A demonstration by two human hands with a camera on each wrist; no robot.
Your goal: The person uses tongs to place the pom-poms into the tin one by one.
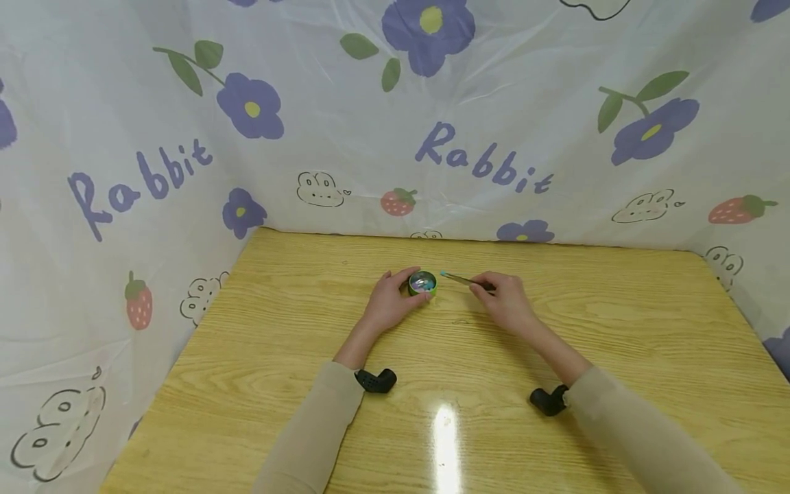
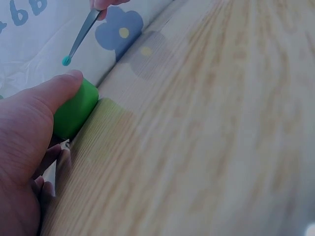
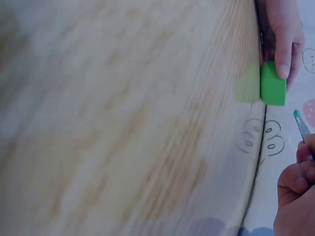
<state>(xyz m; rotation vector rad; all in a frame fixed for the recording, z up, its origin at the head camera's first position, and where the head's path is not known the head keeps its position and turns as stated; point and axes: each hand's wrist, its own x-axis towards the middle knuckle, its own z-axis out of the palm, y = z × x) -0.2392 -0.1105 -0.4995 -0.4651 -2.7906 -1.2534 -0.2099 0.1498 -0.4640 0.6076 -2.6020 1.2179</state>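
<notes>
My left hand (image 1: 387, 302) holds a small round green container (image 2: 78, 115) upright on the table, thumb at its near side and fingers curving round the far side. Small bluish and pale bits (image 1: 423, 283) lie inside its shiny interior. In my right hand (image 1: 507, 302) a pair of metal tweezers (image 1: 459, 278) is pinched, pointing left. A small teal bead-like piece (image 2: 66, 60) sits at the tweezers' tip, raised just right of the container's rim. In the right wrist view the teal piece (image 3: 296, 113) shows apart from the container (image 3: 273, 86).
The wood-grain table (image 1: 247, 357) stretches around both hands and reflects a bright strip of light near the front. A printed curtain (image 1: 345, 123) with flowers and lettering stands along its back and sides. Black wrist cameras (image 1: 376, 381) are worn at both cuffs.
</notes>
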